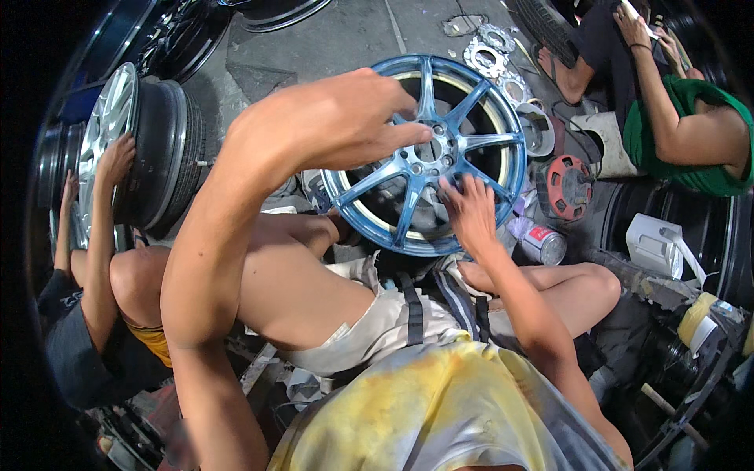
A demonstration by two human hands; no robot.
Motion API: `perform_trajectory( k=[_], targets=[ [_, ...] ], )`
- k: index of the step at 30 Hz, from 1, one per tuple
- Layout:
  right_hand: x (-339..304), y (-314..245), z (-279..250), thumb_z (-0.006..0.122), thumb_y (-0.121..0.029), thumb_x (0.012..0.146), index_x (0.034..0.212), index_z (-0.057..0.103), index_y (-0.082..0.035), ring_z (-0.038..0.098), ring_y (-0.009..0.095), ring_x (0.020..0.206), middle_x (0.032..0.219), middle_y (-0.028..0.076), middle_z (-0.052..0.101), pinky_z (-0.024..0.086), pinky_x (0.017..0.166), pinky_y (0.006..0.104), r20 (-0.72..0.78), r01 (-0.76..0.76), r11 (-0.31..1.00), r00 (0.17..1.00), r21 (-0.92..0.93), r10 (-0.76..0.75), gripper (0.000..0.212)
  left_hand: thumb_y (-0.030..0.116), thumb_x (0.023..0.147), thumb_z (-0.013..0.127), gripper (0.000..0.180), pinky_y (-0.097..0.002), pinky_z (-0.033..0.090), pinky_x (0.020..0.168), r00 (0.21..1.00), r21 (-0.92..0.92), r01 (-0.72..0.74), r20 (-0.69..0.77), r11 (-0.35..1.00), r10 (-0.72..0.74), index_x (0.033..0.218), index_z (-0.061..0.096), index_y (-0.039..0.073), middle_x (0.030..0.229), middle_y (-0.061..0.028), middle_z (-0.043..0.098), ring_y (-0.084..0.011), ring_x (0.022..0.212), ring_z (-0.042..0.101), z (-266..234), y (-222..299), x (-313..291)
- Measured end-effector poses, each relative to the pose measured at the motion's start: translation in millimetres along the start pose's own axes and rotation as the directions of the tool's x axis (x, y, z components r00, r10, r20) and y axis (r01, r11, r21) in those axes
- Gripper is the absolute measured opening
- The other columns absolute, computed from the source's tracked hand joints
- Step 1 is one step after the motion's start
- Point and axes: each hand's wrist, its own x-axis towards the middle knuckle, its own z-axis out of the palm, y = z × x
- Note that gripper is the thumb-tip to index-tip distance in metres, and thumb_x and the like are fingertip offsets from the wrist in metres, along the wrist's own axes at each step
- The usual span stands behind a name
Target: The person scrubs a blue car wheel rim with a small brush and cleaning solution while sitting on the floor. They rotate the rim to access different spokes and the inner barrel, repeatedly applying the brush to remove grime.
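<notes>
A blue alloy wheel rim (pixel 466 142) with several spokes faces up in front of me, above my crossed legs. My left hand (pixel 357 114) reaches over its upper left side, thumb and fingers apart, with no object visible between them. From the lower right comes my right hand (pixel 473 213). Its fingers are spread and bent at the lower spokes, just below the hub (pixel 430 151). The fingertips appear to touch the metal there. Whether anything thin lies under them is hidden.
At left, another person's hand (pixel 118 159) holds a silver wheel (pixel 114 102) beside a tyre. A person in green (pixel 691 141) sits at upper right. Near the rim are a tin can (pixel 542 243), a red round part (pixel 567 187) and a white jug (pixel 653 245).
</notes>
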Motion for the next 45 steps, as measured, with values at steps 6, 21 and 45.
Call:
perform_trajectory(
  k=[6,21,45],
  targets=[
    [2,3,-12,0.073,-0.021,0.094,0.136,0.072,-0.016,0.055,0.031,0.103,0.105,0.011,0.055,0.042,0.085,0.0465,0.053,-0.012,0.997,0.998,-0.071,0.016,0.043,0.041,0.106,0.064,0.045,-0.0456,0.057,0.094,0.993,0.123,0.119,-0.033,0.985,-0.115,0.120,0.078,0.001,0.114,-0.0240,0.076,-0.0393,0.105,0.073,-3,-8,-1],
    [24,-34,24,0.074,-0.011,0.088,0.132,0.072,-0.013,0.057,0.033,0.101,0.105,0.013,0.056,0.042,0.083,0.0486,-0.065,-0.022,0.998,0.998,0.056,0.025,0.045,0.043,0.105,0.064,0.045,-0.0447,0.059,0.087,1.000,-0.013,-0.011,0.029,1.000,0.011,0.125,0.078,0.004,0.105,-0.0250,0.078,-0.0373,0.097,0.077,17,-19,8],
    [0,58,0,0.057,-0.036,0.108,0.100,0.072,0.003,0.059,0.042,0.087,0.089,0.026,0.058,0.046,0.081,0.0516,-0.005,-0.386,0.775,0.894,0.499,0.449,0.042,0.040,0.102,0.061,0.057,-0.0525,0.060,0.076,0.581,-0.655,0.669,0.164,0.352,-0.797,0.099,0.072,-0.016,0.093,-0.0331,0.075,-0.0422,0.087,0.078,263,-177,9]
  ],
)
